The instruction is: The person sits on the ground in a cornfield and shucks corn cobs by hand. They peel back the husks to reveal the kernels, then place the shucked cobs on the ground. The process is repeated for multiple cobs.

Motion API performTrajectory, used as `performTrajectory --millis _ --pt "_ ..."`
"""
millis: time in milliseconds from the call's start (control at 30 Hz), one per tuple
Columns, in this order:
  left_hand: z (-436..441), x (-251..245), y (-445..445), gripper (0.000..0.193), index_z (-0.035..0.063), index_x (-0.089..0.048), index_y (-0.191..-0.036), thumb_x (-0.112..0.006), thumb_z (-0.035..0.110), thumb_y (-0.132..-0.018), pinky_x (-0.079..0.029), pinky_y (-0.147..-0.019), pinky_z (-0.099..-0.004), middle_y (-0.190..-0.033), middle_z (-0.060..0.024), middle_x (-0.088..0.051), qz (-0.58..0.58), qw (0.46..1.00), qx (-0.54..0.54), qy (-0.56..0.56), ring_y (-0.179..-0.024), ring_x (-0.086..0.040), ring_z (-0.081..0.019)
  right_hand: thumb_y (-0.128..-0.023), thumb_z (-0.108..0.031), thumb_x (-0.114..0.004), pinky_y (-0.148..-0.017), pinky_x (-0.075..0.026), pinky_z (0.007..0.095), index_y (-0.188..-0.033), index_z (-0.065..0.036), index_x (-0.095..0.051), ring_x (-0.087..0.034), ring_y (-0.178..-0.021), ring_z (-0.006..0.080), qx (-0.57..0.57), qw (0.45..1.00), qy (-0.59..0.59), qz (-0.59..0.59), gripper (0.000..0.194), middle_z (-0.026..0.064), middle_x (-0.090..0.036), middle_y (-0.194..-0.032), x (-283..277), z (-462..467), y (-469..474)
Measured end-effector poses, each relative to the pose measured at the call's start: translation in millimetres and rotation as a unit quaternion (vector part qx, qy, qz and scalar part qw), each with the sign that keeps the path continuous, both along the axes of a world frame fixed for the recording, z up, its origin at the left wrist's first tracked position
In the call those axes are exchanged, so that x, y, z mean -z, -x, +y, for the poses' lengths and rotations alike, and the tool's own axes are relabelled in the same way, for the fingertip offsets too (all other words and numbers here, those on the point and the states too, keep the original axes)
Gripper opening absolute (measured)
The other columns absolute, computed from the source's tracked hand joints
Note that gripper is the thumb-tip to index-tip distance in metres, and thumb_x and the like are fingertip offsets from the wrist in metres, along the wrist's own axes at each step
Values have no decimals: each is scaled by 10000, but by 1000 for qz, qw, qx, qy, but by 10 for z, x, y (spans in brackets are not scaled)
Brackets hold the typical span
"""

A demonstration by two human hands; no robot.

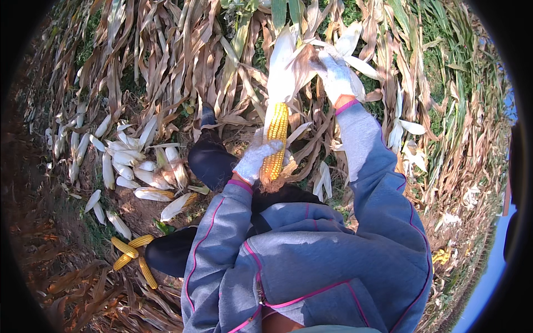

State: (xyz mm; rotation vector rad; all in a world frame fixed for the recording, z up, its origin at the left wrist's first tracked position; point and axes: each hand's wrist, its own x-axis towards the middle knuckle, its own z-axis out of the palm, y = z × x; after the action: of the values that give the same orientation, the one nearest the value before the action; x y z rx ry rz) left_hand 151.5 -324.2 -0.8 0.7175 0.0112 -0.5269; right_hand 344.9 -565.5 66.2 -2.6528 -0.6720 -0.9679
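Note:
A yellow ear of corn (278,129) stands out before me with its kernels bare and brown silk at its near end. My left hand (256,160), in a white knit glove, is wrapped around the ear's lower part. Pale husk leaves (281,70) are folded back beyond the kernels, still joined to the far end. Farther out and to the right, my right hand (335,77), gloved too, grips the peeled husk; its fingertips are partly hidden.
Unhusked corn ears (133,162) lie heaped on the soil at left. Several bare ears (125,248) rest near my left knee (170,252). Dry corn stalks (179,54) cover the ground ahead; loose husks (322,181) lie about. More yellow ears (440,256) show at far right.

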Motion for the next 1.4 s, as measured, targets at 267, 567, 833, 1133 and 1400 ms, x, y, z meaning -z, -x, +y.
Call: performTrajectory --millis 267,567,833,1133,1400 --pt "-30 61 -24 367 36 -507 -1258 -522 228 -946 -544 -813 -377 -1077 -114 -625 90 976 -191 58 -916 -642 -236 -959 -401 -545 -837 -503 303 -1236 9 -530 -593 -953 145 -114 578 -501 634 495 73 -608 -1086 470 579 1662" --pt "-19 216 -56 363 44 -473 -1272 -518 158 -930 -463 -966 -415 -1157 -109 -591 26 976 -195 93 -1041 -593 -233 -727 -356 -770 -986 -420 339 -1396 -26 -374 -533 -1171 274 -42 794 -238 557 844 160 -543 -1263 318 892 1993" --pt "18 412 -144 451 71 -429 -1308 -550 256 -915 -442 -982 -540 -1159 -169 -554 120 941 -276 156 -1106 -544 -350 -745 -408 -765 -983 -435 383 -1356 -54 -447 -543 -1167 332 -80 842 -215 489 775 178 -565 -1230 189 801 2082" --pt "47 365 -139 676 91 -410 -1341 -451 601 -899 -442 -961 -587 -1189 -217 -547 136 948 -241 159 -1077 -553 -408 -868 -438 -651 -515 -440 292 -900 3 -606 -559 -608 165 -92 717 -245 646 444 46 -557 -701 338 705 2045" --pt "24 290 -101 653 88 -378 -1388 -430 554 -933 -417 -991 -588 -1249 -243 -516 128 950 -204 198 -1133 -534 -419 -937 -334 -584 -474 -410 204 -942 -57 -626 -528 -573 54 -49 544 -481 686 280 -20 -581 -732 -2 666 1908"
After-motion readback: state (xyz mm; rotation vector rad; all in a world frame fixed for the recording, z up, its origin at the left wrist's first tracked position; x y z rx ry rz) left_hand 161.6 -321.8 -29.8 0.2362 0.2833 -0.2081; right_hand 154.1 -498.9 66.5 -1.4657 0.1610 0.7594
